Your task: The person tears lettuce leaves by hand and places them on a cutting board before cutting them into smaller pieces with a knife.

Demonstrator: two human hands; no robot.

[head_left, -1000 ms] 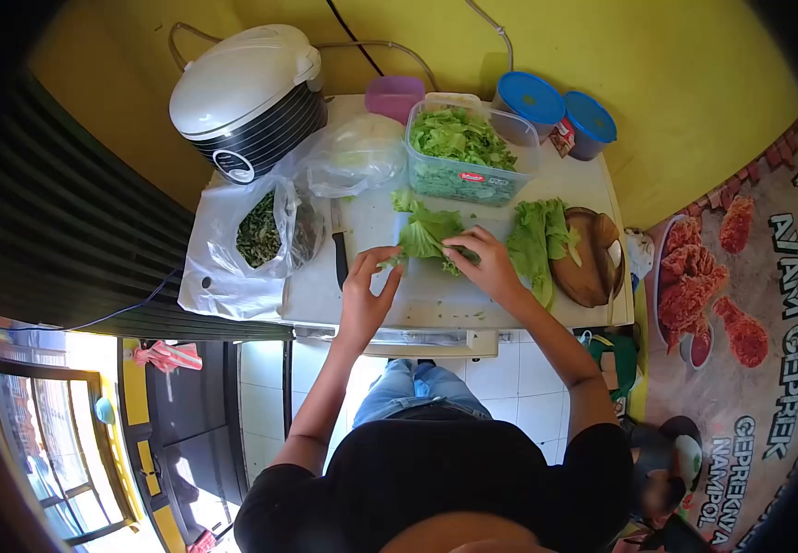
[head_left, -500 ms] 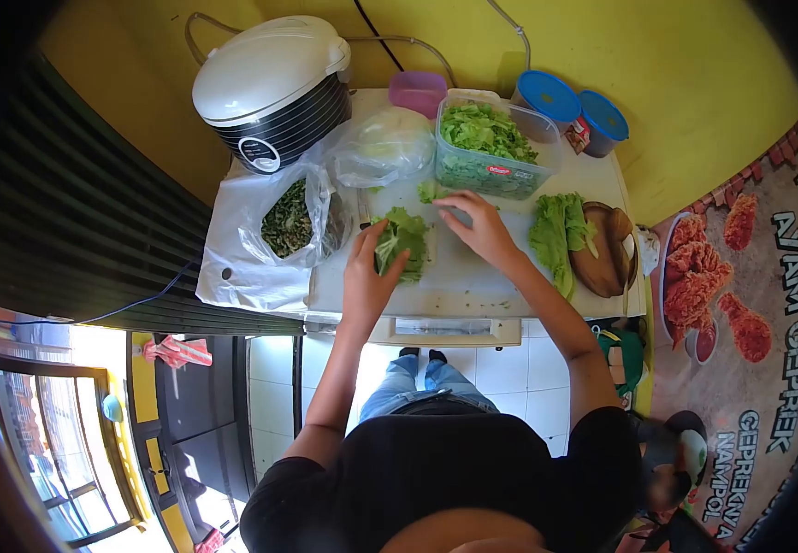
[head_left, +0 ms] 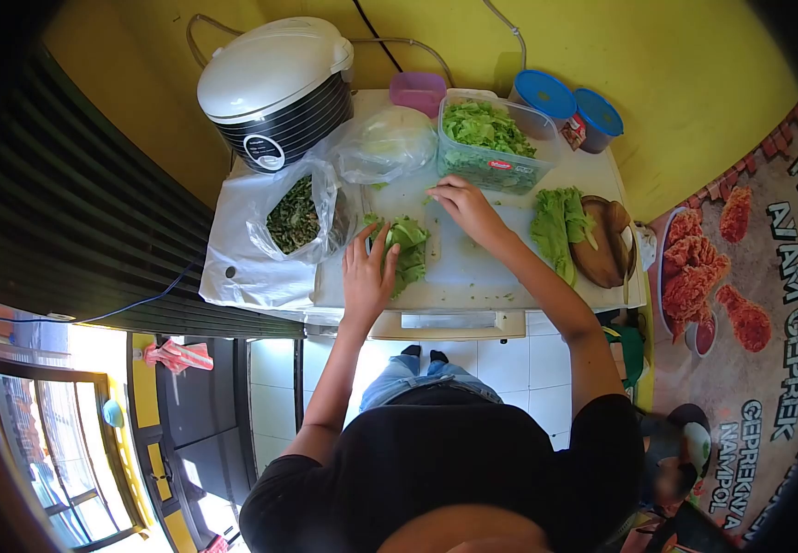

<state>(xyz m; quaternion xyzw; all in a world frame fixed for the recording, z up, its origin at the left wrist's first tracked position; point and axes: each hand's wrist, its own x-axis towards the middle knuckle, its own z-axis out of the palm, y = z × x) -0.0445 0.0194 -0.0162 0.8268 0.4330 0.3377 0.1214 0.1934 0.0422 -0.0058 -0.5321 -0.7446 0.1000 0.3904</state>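
Observation:
Green lettuce leaves [head_left: 406, 256] lie at the left part of a pale cutting board [head_left: 472, 241]. My left hand [head_left: 366, 276] rests on their left side, fingers spread. My right hand [head_left: 469, 210] is closed in a pinch at the board's far edge, below the clear tub [head_left: 496, 166] of cut lettuce; a small green bit shows at its fingertips. More whole lettuce leaves [head_left: 557, 230] lie to the right, beside a brown wooden bowl or plate [head_left: 606, 249].
A rice cooker [head_left: 279, 92] stands back left. In front are a bag of chopped dark greens [head_left: 294, 217] and a bagged pale vegetable [head_left: 388, 143]. Behind stand a pink container [head_left: 417, 90] and two blue-lidded tubs [head_left: 546, 94]. A drawer [head_left: 449, 325] is at the front edge.
My right hand has moved slightly left and its fingers have closed at the small green bit. My left hand has flattened and spread on the leaves.

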